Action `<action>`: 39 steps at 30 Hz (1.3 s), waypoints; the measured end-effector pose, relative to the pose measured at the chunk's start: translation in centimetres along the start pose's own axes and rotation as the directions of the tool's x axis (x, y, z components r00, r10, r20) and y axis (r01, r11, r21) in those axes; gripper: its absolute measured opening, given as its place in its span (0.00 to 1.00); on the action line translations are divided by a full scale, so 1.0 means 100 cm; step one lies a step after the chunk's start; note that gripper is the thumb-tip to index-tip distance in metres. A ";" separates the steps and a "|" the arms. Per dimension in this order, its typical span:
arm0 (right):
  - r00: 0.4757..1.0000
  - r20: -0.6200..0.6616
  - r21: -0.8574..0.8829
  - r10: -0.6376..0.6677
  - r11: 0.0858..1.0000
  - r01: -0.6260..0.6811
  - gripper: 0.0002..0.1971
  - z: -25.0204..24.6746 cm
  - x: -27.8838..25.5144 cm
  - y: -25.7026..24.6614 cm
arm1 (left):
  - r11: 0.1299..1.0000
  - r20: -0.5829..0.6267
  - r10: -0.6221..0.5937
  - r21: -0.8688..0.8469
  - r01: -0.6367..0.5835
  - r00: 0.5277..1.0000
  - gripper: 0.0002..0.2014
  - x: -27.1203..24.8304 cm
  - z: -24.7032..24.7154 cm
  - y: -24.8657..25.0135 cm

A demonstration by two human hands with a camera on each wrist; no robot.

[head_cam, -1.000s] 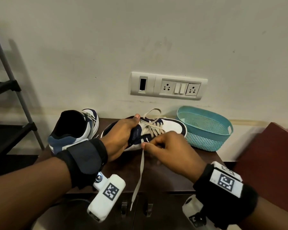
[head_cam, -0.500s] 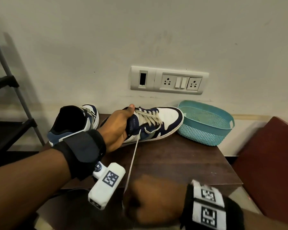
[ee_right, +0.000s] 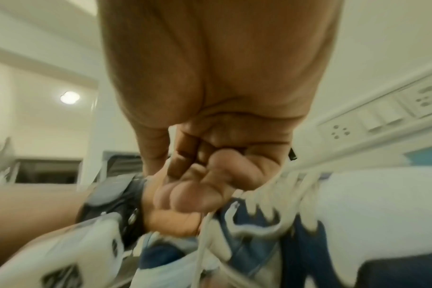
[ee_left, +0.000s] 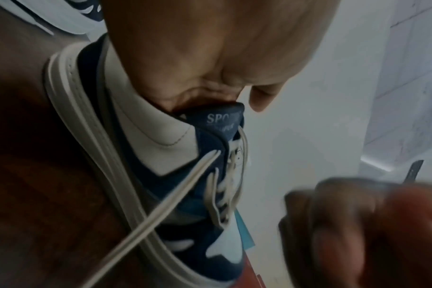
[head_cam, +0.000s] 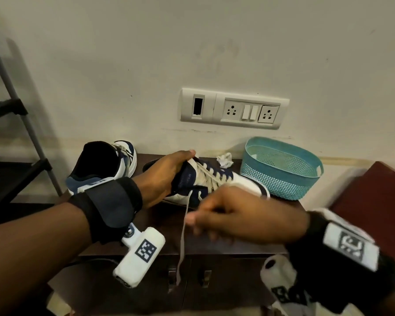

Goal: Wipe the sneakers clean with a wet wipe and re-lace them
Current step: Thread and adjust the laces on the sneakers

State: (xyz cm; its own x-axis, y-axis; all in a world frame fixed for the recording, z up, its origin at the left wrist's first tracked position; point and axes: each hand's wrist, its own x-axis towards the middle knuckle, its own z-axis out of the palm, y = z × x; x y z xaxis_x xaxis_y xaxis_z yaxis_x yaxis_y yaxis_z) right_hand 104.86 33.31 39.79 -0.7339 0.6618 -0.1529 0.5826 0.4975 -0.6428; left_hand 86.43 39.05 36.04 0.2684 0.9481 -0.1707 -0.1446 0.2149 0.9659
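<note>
Re-lacing was the step in hand: our left hand (head_cam: 162,176) gripped the sneaker (head_cam: 214,181) by its collar on the table (head_cam: 249,236), while our right hand (head_cam: 233,217) pinched the loose lace (head_cam: 183,236). Next, we judged, came threading it through the top eyelet.

Both hands (head_cam: 167,176) (head_cam: 233,213) curled, gripping
</note>
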 end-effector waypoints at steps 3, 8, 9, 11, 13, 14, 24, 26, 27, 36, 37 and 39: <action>0.941 -0.335 0.184 0.046 0.983 0.017 0.18 -0.043 -0.008 0.016 | 0.988 0.004 -0.008 0.153 0.008 1.000 0.14 -0.003 -0.003 0.000; 0.886 -0.458 0.056 0.073 0.997 -0.054 0.09 -0.054 0.004 0.053 | 0.958 0.023 -0.027 0.286 0.020 0.999 0.12 -0.008 -0.002 0.005; 0.905 -0.420 0.007 0.063 0.998 -0.066 0.11 -0.050 0.008 0.057 | 0.953 0.040 -0.033 0.301 0.020 0.999 0.11 -0.010 -0.001 0.007; 0.941 -0.336 -0.052 0.046 0.996 -0.067 0.14 -0.041 0.016 0.059 | 0.942 0.047 -0.045 0.333 0.027 0.998 0.11 -0.011 0.000 0.009; 0.949 -0.314 -0.058 0.033 0.997 -0.054 0.12 -0.034 0.020 0.056 | 0.940 0.033 -0.046 0.340 0.032 0.998 0.16 -0.011 -0.001 0.010; 0.943 -0.333 -0.058 0.026 0.997 -0.048 0.09 -0.033 0.021 0.056 | 0.940 0.030 -0.045 0.340 0.032 0.999 0.17 -0.011 -0.001 0.009; 0.619 -0.783 -0.293 -0.065 0.916 -0.275 0.04 -0.077 0.007 0.062 | 0.859 0.063 -0.067 0.511 0.026 0.996 0.19 -0.016 0.006 0.011; 0.463 -0.886 -0.141 0.036 0.929 -0.343 0.04 -0.097 -0.001 0.069 | 0.852 0.058 -0.053 0.524 0.015 0.997 0.14 -0.017 0.009 0.012; 0.439 -0.895 -0.102 0.078 0.923 -0.372 0.04 -0.100 -0.004 0.074 | 0.851 0.059 -0.051 0.525 0.013 0.997 0.13 -0.018 0.011 0.013; 0.724 -0.640 -0.078 0.257 0.916 -0.394 0.03 -0.081 -0.005 0.080 | 0.809 0.102 -0.114 0.588 0.032 0.988 0.14 -0.020 0.012 0.014; 0.747 -0.628 -0.153 0.217 0.907 -0.393 0.06 -0.078 -0.006 0.078 | 0.806 0.076 -0.095 0.591 0.032 0.993 0.12 -0.022 0.012 0.015; 0.813 -0.566 -0.205 0.135 0.933 -0.297 0.19 -0.071 -0.006 0.075 | 0.799 0.045 -0.077 0.601 0.034 0.996 0.12 -0.022 0.010 0.016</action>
State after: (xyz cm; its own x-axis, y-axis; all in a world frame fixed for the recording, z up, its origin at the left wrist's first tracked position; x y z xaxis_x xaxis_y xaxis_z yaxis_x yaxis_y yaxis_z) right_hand 112.10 40.63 40.37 -0.3205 0.9228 0.2136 0.8331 0.3820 -0.4001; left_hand 86.62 37.09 38.15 0.3215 0.9172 -0.2355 0.4660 0.0632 0.8825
